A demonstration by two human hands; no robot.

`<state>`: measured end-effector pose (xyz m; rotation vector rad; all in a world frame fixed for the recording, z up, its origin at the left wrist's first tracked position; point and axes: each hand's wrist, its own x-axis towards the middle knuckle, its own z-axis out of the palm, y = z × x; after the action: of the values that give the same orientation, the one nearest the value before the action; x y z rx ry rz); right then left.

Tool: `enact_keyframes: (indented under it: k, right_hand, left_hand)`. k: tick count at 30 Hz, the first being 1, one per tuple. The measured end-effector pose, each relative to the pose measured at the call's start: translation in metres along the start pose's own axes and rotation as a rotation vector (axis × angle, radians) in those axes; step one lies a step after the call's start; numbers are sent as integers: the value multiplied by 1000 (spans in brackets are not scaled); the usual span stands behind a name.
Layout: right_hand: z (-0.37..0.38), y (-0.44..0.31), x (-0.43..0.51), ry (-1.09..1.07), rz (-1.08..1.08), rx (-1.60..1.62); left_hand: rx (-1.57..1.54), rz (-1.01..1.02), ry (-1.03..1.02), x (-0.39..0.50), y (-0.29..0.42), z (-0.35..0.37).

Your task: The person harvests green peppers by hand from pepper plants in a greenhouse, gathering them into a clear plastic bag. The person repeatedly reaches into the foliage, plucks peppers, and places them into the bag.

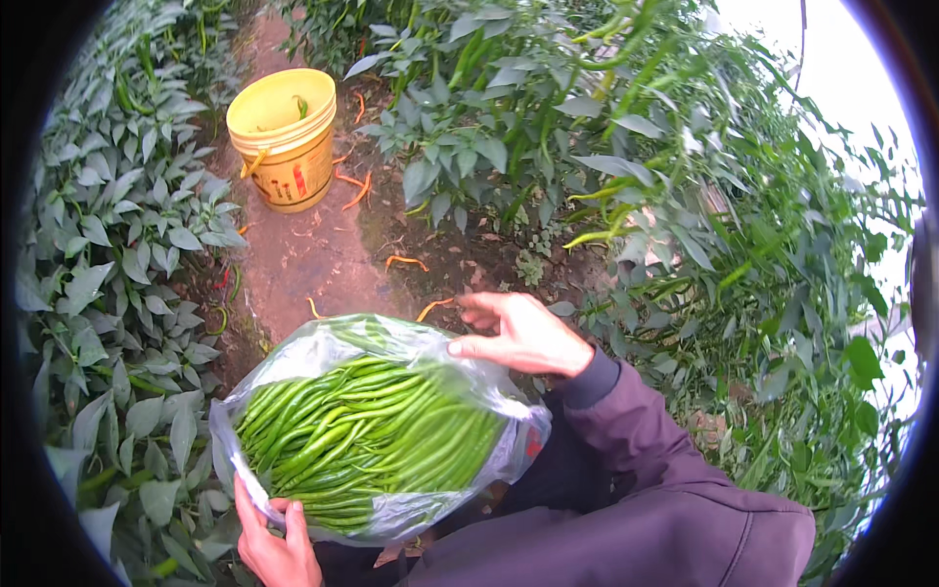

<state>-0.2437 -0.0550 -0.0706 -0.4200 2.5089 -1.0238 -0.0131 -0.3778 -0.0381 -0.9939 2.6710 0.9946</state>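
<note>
A clear plastic bag (418, 506) stands open before me, filled with long green chili peppers (359, 433) laid roughly side by side. My left hand (275, 539) grips the bag's rim at the lower left, thumb on the inner side and fingers outside. At the bag's upper right edge is my right hand (517, 334), thumb apart from the fingers; its thumb is close to the plastic, and whether it touches is unclear. A yellow plastic bucket (293, 169) stands farther ahead on the path, with a green pepper (301, 107) visible inside.
Leafy pepper plants (125, 220) line the left side of the dirt path (293, 271). More plants (499, 132) bearing green peppers rise at the right, some near my right arm. Several orange-red peppers (358, 192) lie scattered on the ground near the bucket and bag.
</note>
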Motion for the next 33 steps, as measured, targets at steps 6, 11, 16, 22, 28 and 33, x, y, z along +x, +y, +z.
enact_keyframes:
  k: [6,11,16,22,28,33]
  right_hand:
    - [35,-7,-99,103,-28,-388]
    - [32,4,-114,125,174,-580]
    - [13,17,-128,-3,83,491]
    - [28,-26,-102,131,-22,833]
    - [12,-87,-30,202,-47,961]
    - [-19,-118,33,212,-57,967]
  left_hand:
    - [-675,291,24,1,-50,27]
    - [-1089,302,15,13,-76,24]
    - [-1379,133,6,9,-79,2]
    - [-1283,131,100,24,-33,-8]
    - [-1212,159,144,82,16,-35]
    - [-1217,217,189,135,58,-59]
